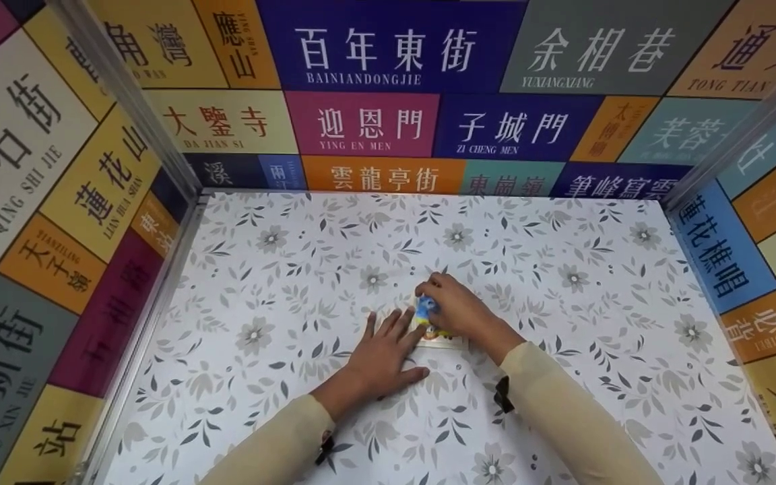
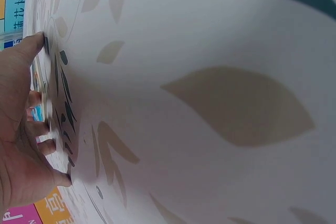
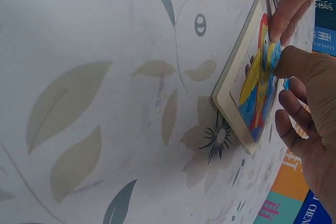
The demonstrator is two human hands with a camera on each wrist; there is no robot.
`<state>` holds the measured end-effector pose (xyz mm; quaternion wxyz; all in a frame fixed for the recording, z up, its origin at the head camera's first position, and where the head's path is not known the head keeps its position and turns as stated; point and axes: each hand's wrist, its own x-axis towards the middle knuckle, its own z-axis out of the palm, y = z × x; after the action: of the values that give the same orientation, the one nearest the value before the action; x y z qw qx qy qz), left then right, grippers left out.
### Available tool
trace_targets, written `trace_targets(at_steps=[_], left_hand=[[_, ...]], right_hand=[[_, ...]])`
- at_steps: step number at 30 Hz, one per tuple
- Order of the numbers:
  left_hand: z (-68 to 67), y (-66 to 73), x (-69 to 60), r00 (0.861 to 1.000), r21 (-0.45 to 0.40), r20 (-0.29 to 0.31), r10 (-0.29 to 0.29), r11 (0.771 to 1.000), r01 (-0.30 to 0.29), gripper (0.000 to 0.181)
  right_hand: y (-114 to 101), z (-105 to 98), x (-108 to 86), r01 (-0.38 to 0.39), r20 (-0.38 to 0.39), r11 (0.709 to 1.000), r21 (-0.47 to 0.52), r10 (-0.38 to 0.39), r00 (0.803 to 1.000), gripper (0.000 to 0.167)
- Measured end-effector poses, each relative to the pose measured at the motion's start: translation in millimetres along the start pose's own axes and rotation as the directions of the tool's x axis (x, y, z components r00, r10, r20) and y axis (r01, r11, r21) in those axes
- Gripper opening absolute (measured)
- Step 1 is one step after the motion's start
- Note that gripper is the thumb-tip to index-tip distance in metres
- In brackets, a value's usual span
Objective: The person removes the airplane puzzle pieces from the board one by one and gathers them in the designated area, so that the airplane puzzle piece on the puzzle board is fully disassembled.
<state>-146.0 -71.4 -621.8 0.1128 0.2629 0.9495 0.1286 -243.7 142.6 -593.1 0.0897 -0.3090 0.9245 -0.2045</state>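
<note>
While the left hand (image 1: 382, 356) is spread against the puzzle board (image 3: 227, 97) on the floral tabletop (image 1: 320, 263), a blue piece (image 1: 424, 308) is pinched over the board by the right hand (image 1: 457, 308). Its seating cannot be told.

Board (image 3: 224, 94): partly hidden by left grip (image 1: 381, 357) and right grip (image 1: 461, 306); printed detail too small to tell, head view. Blue piece (image 1: 423, 308): mostly covered by right grip; full outline unseen. Sleeves (image 1: 576, 417), worktop (image 1: 320, 269): cut off at head view's bottom edge.
</note>
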Motion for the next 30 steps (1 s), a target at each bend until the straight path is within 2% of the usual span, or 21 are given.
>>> trace_targets(at_steps=[4,9,19,24,30], left_hand=[[0.6,0.0,0.6,1.0,0.001,0.003,-0.002,1.0,0.002,0.086],[2.1,1.6,-0.4,1.0,-0.003,0.013,-0.002,1.0,0.002,0.086],[2.5,1.8,0.5,1.0,0.001,0.019,0.0,1.0,0.0,0.085],[2.5,1.3,0.8,1.0,0.005,0.01,0.004,1.0,-0.004,0.085],[0.8,0.1,1.4,1.0,0.004,0.006,-0.001,1.0,0.001,0.086]], right_hand=[[1.3,-2.8,-1.3,0.0,-0.018,1.0,0.028,0.0,1.0,0.04],[4.7,-5.6,-7.8,-0.02,-0.003,0.998,0.053,0.02,1.0,0.04],[21.2,-18.1,-26.4,0.035,-0.049,0.999,-0.021,-0.036,0.998,0.032],[32.0,-22.6,-39.5,0.048,-0.053,0.999,-0.016,-0.049,0.997,0.028],[44.2,-28.8,-53.2,0.031,-0.053,0.999,-0.008,-0.032,0.998,0.024]])
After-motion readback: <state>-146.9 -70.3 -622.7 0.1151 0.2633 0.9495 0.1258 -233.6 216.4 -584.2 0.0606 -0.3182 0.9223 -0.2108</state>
